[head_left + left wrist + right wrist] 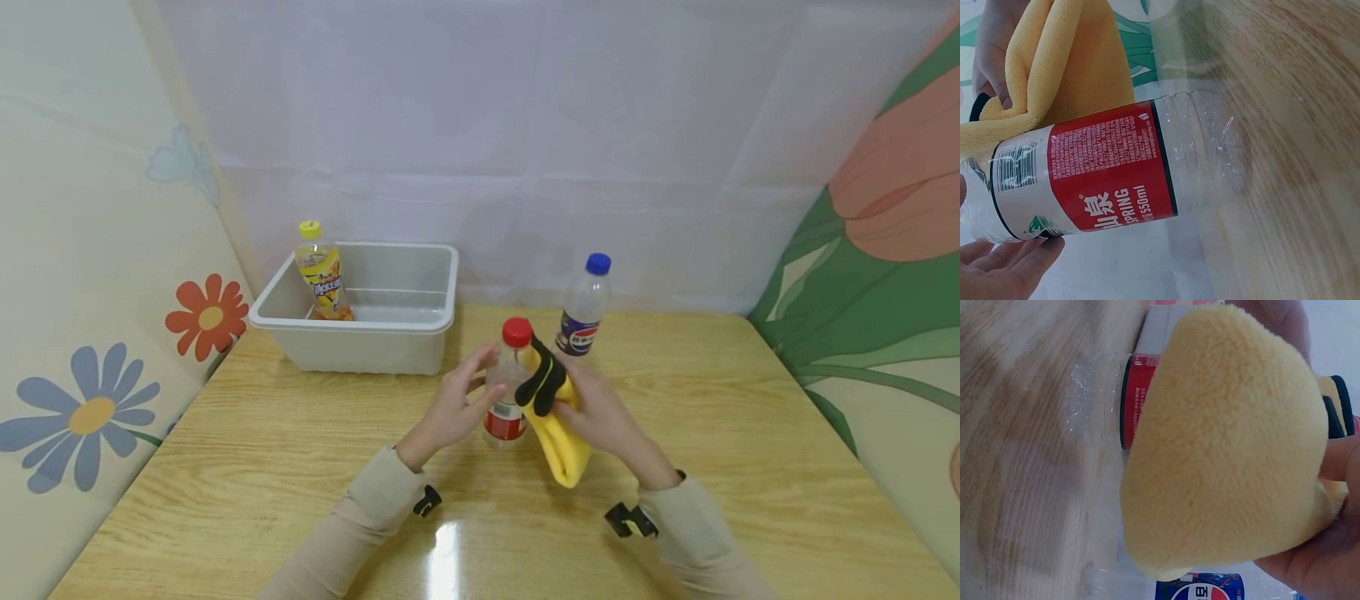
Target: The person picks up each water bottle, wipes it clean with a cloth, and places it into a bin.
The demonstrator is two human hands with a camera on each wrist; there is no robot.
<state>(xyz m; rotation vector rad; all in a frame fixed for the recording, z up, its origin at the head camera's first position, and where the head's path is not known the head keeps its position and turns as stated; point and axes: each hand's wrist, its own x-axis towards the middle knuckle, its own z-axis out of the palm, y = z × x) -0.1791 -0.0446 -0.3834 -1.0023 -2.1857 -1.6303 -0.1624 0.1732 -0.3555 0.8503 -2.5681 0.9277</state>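
Observation:
A clear plastic bottle [504, 425] with a red cap and a red-and-white label stands upright in front of me. My left hand [452, 402] holds it from the left, thumb on the near side and fingers on the far side; in the left wrist view those fingers [1035, 256] lie against the label. From the right, my right hand [600, 414] grips a folded yellow cloth [562, 446] with black edging. The cloth lies up against the bottle's shoulder and side. Its plush face [1229, 437] covers much of the bottle in the right wrist view.
Behind the right hand stands a bottle with a blue cap [598, 264] and a blue Pepsi label. A light grey bin [360, 346] sits at the back left, holding a yellow-capped bottle [322, 275] that leans inside. A white sheet [487, 125] hangs behind the wooden table [300, 450].

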